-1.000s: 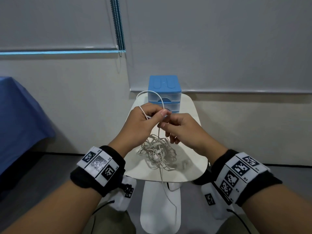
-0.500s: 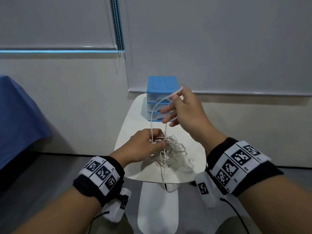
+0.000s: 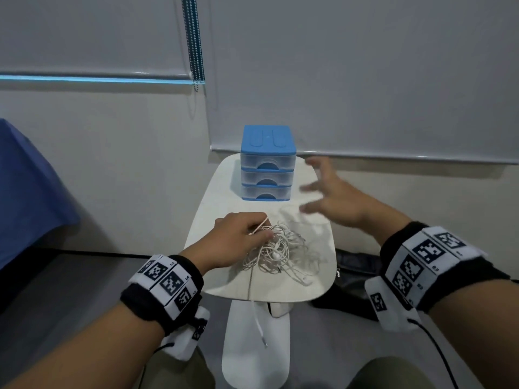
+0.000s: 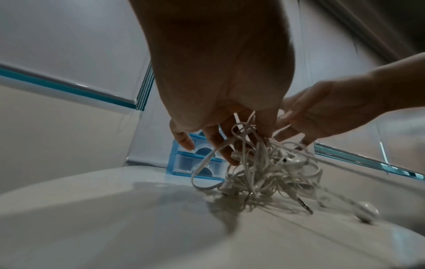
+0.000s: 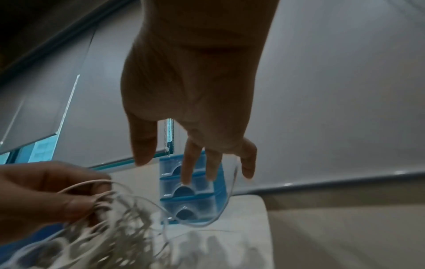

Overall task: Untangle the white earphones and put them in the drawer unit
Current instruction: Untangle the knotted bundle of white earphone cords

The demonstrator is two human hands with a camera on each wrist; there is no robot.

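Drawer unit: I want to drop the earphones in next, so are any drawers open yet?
All shut. The drawer unit's three drawer fronts sit flush in the head view.

The only markings are on the white wristbands (image 3: pixel 168 282) worn on both wrists: square black-and-white coded patterns, each with a tiny caption beside it too small to read. The blue drawer unit (image 3: pixel 268 164) carries no legible label or brand. No words or numbers can be read in either wrist view.
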